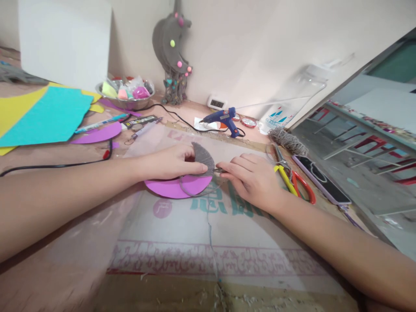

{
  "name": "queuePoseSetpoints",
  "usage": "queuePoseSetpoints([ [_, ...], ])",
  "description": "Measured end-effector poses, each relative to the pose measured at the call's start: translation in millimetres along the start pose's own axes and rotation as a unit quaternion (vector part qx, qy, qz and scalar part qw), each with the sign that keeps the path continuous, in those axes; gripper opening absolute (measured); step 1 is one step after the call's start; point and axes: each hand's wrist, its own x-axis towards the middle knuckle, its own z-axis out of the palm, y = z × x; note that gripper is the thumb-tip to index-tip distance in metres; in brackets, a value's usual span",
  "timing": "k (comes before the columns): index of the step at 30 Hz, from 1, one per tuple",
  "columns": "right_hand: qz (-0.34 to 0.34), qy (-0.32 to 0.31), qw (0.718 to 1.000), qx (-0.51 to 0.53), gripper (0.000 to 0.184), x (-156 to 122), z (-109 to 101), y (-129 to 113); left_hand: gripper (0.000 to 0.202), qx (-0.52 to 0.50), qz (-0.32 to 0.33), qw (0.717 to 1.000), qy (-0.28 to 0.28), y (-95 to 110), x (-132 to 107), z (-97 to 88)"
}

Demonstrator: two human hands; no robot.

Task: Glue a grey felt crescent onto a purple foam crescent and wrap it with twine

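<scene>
A purple paper disc [175, 187] lies on a translucent plastic sheet [201, 225], partly covered by a grey string-wrapped crescent [204, 159]. My left hand [169, 162] presses down on the crescent and disc, fingers curled over them. My right hand [251, 178] sits just right of the disc, its fingertips pinched on the end of a grey string at the crescent's edge. A thin string loop curves round the disc's lower rim.
A blue glue gun [224, 118] with a black cord stands behind. Scissors and pliers [294, 180], a string bundle [287, 141] and a phone [320, 178] lie right. A metal bowl [126, 93], coloured paper sheets [45, 117] and pens lie left. A grey moon hanging [173, 52] leans on the wall.
</scene>
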Motion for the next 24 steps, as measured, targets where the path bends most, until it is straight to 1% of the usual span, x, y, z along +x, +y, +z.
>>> queuePoseSetpoints([
  [4, 0.009, -0.003, 1.0, 0.004, 0.025, 0.7, -0.3, -0.7, 0.025, 0.006, 0.002, 1.0, 0.001, -0.9, 0.3, 0.2],
  [9, 0.035, 0.014, 0.998, 0.04, 0.026, 0.4, 0.0, -0.8, 0.025, 0.031, -0.001, 0.999, 0.016, -0.1, 0.5, 1.0],
  [19, 0.024, 0.001, 0.999, 0.027, 0.027, -1.7, 2.5, -0.5, 0.027, 0.039, -0.014, 0.999, 0.008, 1.7, 1.2, 0.6],
  [24, 0.022, 0.0, 0.999, 0.024, 0.026, -1.0, 3.0, -0.5, 0.025, 0.023, -0.002, 1.0, 0.003, 1.1, 1.3, 0.9],
])
